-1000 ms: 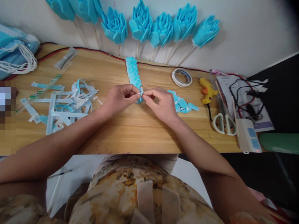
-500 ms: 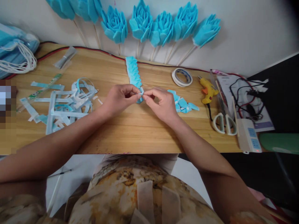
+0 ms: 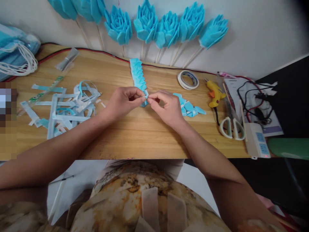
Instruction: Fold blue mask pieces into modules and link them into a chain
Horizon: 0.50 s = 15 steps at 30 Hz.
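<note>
Over the middle of the table, my left hand [image 3: 125, 101] and my right hand [image 3: 169, 108] meet fingertip to fingertip. Both pinch one small light-blue fabric piece [image 3: 146, 97], mostly hidden by the fingers. Just behind them, a row of overlapping blue fabric pieces [image 3: 137, 74] runs away toward the wall, its near end partly covered by my hands. To the right of my right hand lies a loose pile of blue fabric pieces [image 3: 190, 109], some with white bits on them.
Blue fabric flowers [image 3: 146, 22] on sticks lean along the wall. On the right are a tape roll [image 3: 188, 80], yellow glue gun [image 3: 215, 93], white-handled scissors [image 3: 231, 127] and power strip [image 3: 258, 141]. Cut strips [image 3: 62, 106] litter the left, below a bundle of wires [image 3: 67, 59].
</note>
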Tool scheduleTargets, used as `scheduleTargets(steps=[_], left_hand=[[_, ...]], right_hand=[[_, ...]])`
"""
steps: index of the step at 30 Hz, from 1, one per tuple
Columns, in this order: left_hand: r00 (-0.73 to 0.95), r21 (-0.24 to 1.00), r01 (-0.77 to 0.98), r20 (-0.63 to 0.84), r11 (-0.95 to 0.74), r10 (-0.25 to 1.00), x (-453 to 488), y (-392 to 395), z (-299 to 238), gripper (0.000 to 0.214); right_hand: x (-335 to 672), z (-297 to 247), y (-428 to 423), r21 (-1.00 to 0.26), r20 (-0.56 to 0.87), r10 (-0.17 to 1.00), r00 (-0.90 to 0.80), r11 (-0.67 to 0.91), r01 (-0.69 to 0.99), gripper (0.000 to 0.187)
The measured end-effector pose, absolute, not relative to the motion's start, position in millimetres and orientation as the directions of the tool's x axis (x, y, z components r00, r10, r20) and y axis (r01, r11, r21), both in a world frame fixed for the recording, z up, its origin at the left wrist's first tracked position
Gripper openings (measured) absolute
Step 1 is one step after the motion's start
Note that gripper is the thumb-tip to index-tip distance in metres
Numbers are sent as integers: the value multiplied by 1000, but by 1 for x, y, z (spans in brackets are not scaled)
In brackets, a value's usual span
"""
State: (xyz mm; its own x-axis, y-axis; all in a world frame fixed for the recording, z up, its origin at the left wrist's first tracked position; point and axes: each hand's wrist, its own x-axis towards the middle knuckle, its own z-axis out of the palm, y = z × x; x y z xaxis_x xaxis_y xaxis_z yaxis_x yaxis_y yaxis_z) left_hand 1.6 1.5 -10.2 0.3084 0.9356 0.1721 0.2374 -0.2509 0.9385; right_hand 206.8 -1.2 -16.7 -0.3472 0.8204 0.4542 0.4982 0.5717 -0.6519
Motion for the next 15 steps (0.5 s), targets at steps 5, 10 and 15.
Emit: scheduleTargets(steps=[5,10,15], left_hand=[[307,947,222,160,-234,938,2,1,-10,13],[304,950,229,136,-211,943,2,1,-8,12],[297,946,250,127,-205,947,3,0,-8,13]], right_hand=[[206,-15,-3,-664,438,821,-365,570,484,19],[208,-14,-3,-657,437,820,-369,572,491,20],[207,-16,-2,-651,445,815,-372,580,490,19]])
